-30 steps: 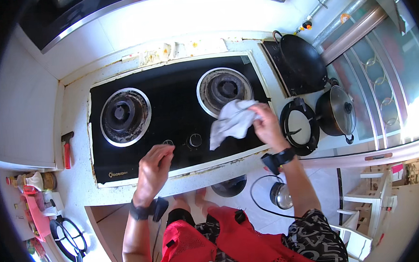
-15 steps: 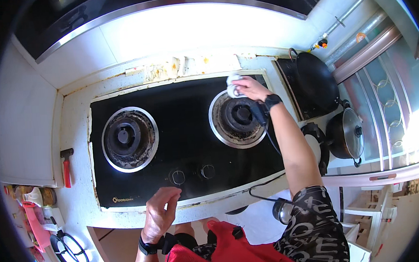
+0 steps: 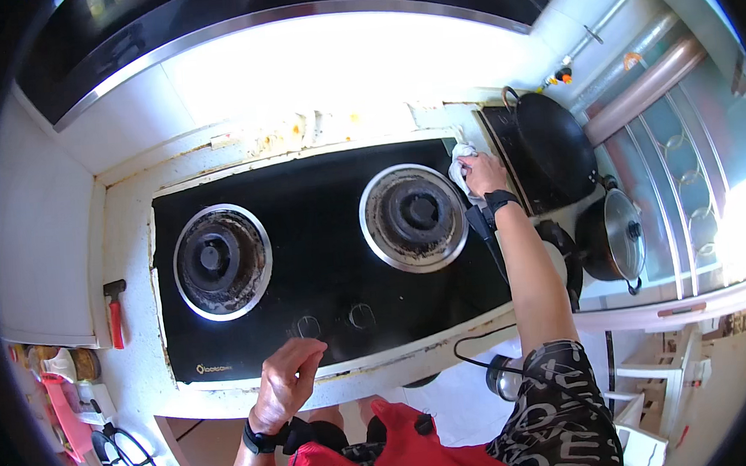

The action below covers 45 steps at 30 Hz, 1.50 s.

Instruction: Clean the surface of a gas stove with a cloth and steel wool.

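My right hand (image 3: 486,176) is closed on a white cloth (image 3: 459,164) and presses it on the far right edge of the black glass gas cooktop (image 3: 313,228). Just left of the cloth lies the right burner (image 3: 415,216), its steel ring stained brown inside. The left burner (image 3: 223,261) looks equally grimy. My left hand (image 3: 286,382) hovers over the front edge, fingers curled together with nothing visible in them. Close to its fingertips are two control knobs (image 3: 309,327).
Right of the cooktop stand a black wok (image 3: 556,149) and a lidded pot (image 3: 617,239). A red-handled scraper (image 3: 116,315) lies on the left counter. A dark cable (image 3: 474,343) runs beside my right arm. A range hood (image 3: 291,14) spans the top.
My right hand has moved the cloth rightward and slightly nearer, from behind the right burner to the cooktop's right edge. My left hand has stayed almost in place. The view has shifted slightly.
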{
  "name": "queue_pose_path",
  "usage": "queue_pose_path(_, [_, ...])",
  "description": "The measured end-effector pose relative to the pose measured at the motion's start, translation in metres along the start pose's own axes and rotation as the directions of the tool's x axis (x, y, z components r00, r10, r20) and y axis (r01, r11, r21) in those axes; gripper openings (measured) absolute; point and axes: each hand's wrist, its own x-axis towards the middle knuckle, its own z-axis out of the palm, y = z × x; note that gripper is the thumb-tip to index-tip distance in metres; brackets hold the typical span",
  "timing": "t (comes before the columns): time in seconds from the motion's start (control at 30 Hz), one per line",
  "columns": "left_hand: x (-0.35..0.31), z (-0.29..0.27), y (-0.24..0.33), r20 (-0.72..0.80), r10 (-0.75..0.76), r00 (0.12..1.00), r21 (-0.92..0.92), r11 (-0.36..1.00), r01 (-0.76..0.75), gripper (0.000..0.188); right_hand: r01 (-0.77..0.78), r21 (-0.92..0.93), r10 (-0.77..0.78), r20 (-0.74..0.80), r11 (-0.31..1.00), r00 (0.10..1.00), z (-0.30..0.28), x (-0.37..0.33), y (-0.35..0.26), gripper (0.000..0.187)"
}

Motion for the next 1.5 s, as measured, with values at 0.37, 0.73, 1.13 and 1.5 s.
queue_pose_path(0.37, [-0.002,0.019,0.025,0.057,0.118,0.991,-0.051,0.992,-0.115,0.016,0.237,0.022,-0.229,-0.179,0.971,0.957,0.013,-0.184,-0.002,0.030])
queue_pose_path(0.73, [0.006,0.021,0.043,0.108,0.238,0.965,-0.061,0.971,-0.232,0.017,0.408,0.405,-0.268,-0.358,0.819,0.894,0.009,-0.226,-0.031,0.029])
queue_pose_path(1.13, [-0.010,0.013,0.029,0.063,0.106,0.992,0.020,0.994,-0.108,0.015,0.356,0.229,-0.291,-0.273,0.906,0.917,0.050,-0.116,0.014,0.043])
queue_pose_path(1.5, [-0.002,0.029,0.044,0.110,0.267,0.957,-0.022,0.964,-0.266,0.015,0.544,0.440,-0.338,-0.464,0.715,0.819,0.046,-0.217,-0.110,0.029])
